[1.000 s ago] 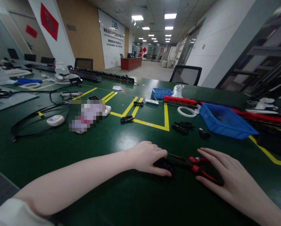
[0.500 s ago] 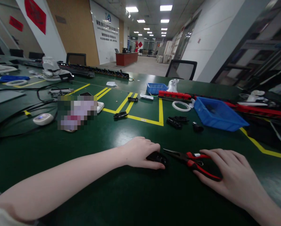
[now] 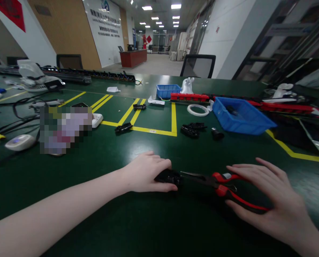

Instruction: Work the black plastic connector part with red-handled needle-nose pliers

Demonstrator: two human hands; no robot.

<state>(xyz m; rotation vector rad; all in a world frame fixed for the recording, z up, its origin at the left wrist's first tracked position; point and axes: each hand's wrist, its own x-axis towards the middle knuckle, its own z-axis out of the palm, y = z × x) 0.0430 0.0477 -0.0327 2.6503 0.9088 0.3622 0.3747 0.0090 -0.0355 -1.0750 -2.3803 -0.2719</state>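
My left hand (image 3: 147, 173) is closed around a small black plastic part (image 3: 170, 176) low over the green table, thumb on the near side and fingers over the far side. Much of that part is hidden in the grip. A pair of needle-nose pliers (image 3: 220, 185) with red and black handles lies within my right hand (image 3: 281, 200). Its handles are spread between my thumb and fingers in a loose hold, with some fingers lifted away. The thin jaw tips point left and reach right beside the end of the black part; whether they touch it I cannot tell.
Beyond my hands lie more black parts (image 3: 189, 130) and a short black piece (image 3: 217, 134). A blue bin (image 3: 242, 117) stands at right, a smaller one (image 3: 168, 91) farther back. White ring (image 3: 198, 110), red strip (image 3: 190, 97), blurred-out phone (image 3: 67, 128) and cables (image 3: 13, 107) lie around.
The view has shifted, so the table things sit farther left. The plier tips have come closer to the black part. My right hand's fingers are more spread and the plier handles are wider apart.
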